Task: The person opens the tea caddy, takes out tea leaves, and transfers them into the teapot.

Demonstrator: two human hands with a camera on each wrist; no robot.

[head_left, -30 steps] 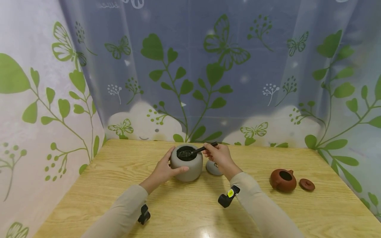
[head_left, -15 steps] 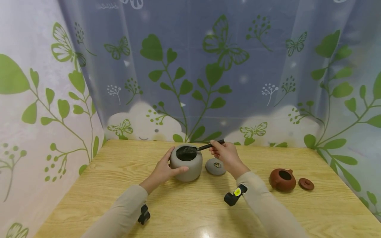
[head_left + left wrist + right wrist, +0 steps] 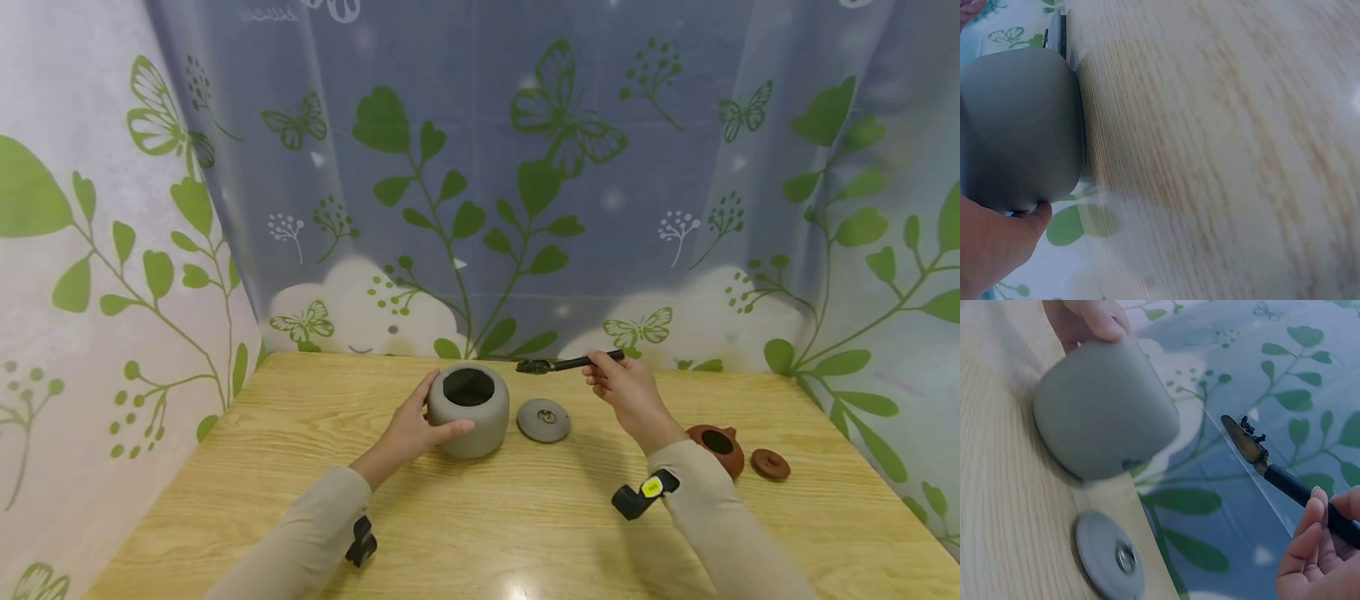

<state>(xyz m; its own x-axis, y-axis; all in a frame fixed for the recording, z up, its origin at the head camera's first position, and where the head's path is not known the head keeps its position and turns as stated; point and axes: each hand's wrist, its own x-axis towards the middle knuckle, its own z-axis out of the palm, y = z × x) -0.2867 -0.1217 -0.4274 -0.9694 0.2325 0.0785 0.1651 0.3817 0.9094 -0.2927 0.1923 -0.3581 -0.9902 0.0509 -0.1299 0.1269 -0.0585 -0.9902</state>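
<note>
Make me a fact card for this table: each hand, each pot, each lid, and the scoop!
Left hand: holds the gray jar
Right hand: grips the scoop by its black handle
Scoop load: dark bits
Gray jar: lid off
Gray lid: on the table beside the jar
Teapot: reddish-brown, open, partly hidden by a sleeve
Teapot lid: on the table beside the teapot

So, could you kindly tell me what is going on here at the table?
A person's left hand grips a grey jar standing open on the wooden table. The right hand holds a black-handled scoop in the air, clear of the jar, with dark bits heaped on it. The grey lid lies beside the jar. Further to the right stands an open reddish-brown teapot, partly hidden by the right sleeve, with its small lid next to it.
</note>
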